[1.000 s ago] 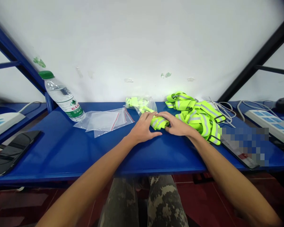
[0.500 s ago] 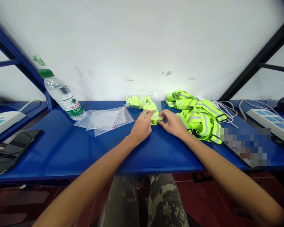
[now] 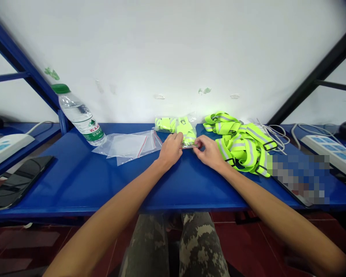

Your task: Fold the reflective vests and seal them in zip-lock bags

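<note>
In the middle of the blue table lies a clear zip bag [image 3: 188, 145] with a folded neon-yellow reflective strap [image 3: 187, 134] inside. My left hand [image 3: 172, 148] pinches the near edge of this bag at its left end, fingers closed. At the right end of the same edge, my right hand [image 3: 207, 151] is closed on it with thumb and fingertips. Just behind, another bagged yellow strap [image 3: 165, 124] rests near the wall. To the right of my right hand is a loose heap of yellow straps [image 3: 242, 144] with grey stripes and black buckles.
Flat zip bags with red seal lines [image 3: 129, 145] lie left of my left hand. A water bottle [image 3: 83, 117] with a green cap stands behind them. Phones lie at the left [image 3: 20, 181] and right, the right one partly pixelated. White cables [image 3: 278, 134] run behind the heap.
The strap between my hands, whose yellow end stuck out toward me, now sits inside the bag. Both hands have shifted to the bag's near edge, which is drawn straight between them.
</note>
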`<state>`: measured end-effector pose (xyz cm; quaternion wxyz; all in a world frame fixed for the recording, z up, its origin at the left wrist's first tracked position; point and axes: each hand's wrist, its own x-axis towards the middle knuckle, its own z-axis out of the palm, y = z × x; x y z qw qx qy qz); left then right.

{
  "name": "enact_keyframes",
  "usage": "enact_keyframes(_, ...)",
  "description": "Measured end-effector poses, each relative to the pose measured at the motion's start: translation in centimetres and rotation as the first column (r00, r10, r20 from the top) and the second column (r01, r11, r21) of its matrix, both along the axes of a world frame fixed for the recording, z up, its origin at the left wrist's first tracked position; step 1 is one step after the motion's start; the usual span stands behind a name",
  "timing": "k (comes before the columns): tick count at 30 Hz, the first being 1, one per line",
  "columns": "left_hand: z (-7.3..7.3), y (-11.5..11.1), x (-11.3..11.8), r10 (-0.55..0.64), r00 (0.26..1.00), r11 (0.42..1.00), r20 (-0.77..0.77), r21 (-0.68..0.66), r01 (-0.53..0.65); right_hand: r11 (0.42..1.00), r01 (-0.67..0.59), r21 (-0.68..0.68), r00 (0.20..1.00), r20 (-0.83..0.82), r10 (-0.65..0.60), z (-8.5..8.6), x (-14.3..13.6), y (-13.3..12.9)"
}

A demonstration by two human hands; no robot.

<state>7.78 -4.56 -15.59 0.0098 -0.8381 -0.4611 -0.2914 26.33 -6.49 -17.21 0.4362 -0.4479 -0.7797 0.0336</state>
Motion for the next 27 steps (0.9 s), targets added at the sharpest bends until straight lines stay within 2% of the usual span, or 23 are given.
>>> enact_keyframes(6,0.1,0.5,-0.2,0.104,0.993,0.993,-0.059,-0.054,-0.108,0.998,0.020,-0.055,1.000,0.000,-0.020,0.1,-0.5,-0.6)
enact_keyframes(10,0.0,0.3,-0.2,0.031,0.994,0.999,-0.101,0.019,-0.029,0.993,0.082,-0.088,0.997,0.019,-0.081,-0.2,-0.3,-0.4)
enact_keyframes(13,0.2,-0.1,0.2,-0.050,0.994,0.989,-0.095,0.135,0.063,0.995,0.065,-0.071,0.998,0.017,-0.064,-0.6,0.0,0.0)
enact_keyframes(15,0.3,-0.1,0.6,-0.072,0.989,0.982,-0.127,0.162,0.092,0.996,0.042,-0.078,0.999,0.013,-0.041,-0.7,0.1,0.2)
enact_keyframes(21,0.4,1.1,1.5,-0.015,0.945,0.986,-0.327,0.151,0.068,0.987,0.085,-0.134,0.996,-0.012,-0.087,-0.5,0.1,0.2)
enact_keyframes(27,0.1,2.7,2.0,0.012,0.923,0.991,-0.385,0.128,0.040,0.982,0.087,-0.166,0.995,-0.025,-0.093,-0.4,-0.1,-0.1)
